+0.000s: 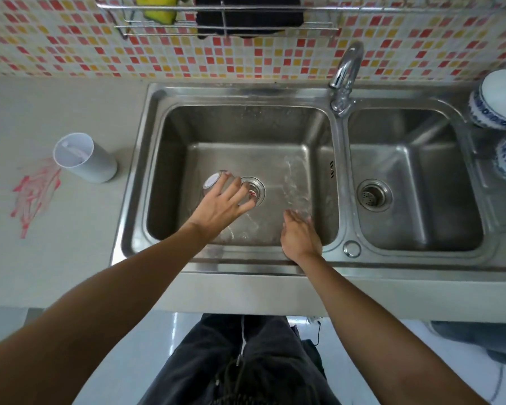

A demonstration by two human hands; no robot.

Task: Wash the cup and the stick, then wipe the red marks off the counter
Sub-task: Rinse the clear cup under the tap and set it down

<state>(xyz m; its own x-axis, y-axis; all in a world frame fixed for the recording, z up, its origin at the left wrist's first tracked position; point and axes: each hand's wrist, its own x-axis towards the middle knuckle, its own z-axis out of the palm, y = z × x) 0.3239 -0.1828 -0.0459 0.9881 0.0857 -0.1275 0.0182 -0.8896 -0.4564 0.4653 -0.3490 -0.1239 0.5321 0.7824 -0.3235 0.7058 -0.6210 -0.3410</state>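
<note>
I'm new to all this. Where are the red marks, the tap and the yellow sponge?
red marks point(34, 197), head view, middle of the smear on the counter.
tap point(346, 68), head view, on its curved neck.
yellow sponge point(159, 13), head view, on its lower face in the rack.

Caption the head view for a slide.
Left hand holds a glass cup in the sink; red marks stain the counter.

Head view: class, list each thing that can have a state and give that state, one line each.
Clear glass cup: tilted in the left basin, gripped by left hand.
White plastic tumbler: upright on the counter, thin white stick inside.
Chrome tap: apparently running onto the open right hand.
Red scribbled marks: not yet wiped off.
</note>
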